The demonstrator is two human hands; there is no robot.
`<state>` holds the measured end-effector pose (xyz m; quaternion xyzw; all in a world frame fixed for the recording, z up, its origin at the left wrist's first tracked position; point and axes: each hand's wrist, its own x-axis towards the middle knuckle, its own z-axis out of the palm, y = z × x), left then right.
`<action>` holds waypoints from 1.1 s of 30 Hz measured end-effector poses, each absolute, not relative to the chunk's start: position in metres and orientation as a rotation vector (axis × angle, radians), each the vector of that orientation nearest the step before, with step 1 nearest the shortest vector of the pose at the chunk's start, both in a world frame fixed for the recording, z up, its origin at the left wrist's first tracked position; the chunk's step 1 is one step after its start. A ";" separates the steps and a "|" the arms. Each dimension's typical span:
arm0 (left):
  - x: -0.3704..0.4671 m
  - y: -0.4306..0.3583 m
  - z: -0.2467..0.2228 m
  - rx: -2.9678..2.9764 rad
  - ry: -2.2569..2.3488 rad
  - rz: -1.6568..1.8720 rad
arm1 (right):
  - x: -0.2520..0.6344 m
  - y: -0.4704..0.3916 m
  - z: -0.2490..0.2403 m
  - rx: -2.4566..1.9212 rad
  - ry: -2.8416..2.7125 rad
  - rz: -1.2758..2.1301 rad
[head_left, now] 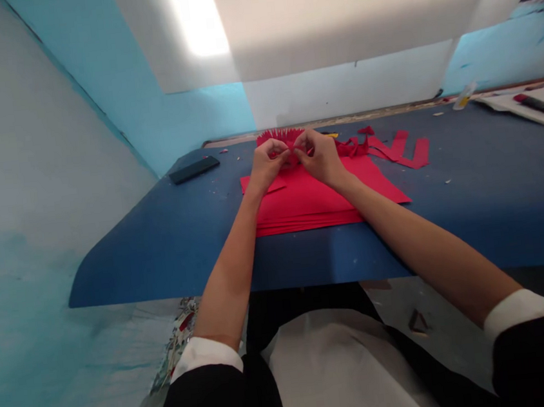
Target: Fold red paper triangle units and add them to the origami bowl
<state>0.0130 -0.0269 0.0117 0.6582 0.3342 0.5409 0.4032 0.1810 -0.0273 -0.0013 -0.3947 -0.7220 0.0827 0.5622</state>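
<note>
My left hand [266, 162] and my right hand [319, 156] meet over a stack of red paper sheets [315, 200] on the blue table [169, 240]. Both pinch a fringed red paper piece [280, 136], whose cut spikes fan out just beyond my fingertips. The fingers of each hand are curled on it, thumbs facing each other. Loose red paper strips [400, 149] trail off to the right of my right hand.
A black phone [194, 169] lies at the table's left rear. At the far right are a glue bottle [465, 96] and white paper [534, 105] with a red-and-black pen. A white wall panel stands behind the table. Small scraps dot the tabletop.
</note>
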 end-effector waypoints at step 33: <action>0.009 -0.033 0.017 1.489 0.724 1.314 | 0.179 -0.026 0.003 -0.773 -1.660 0.530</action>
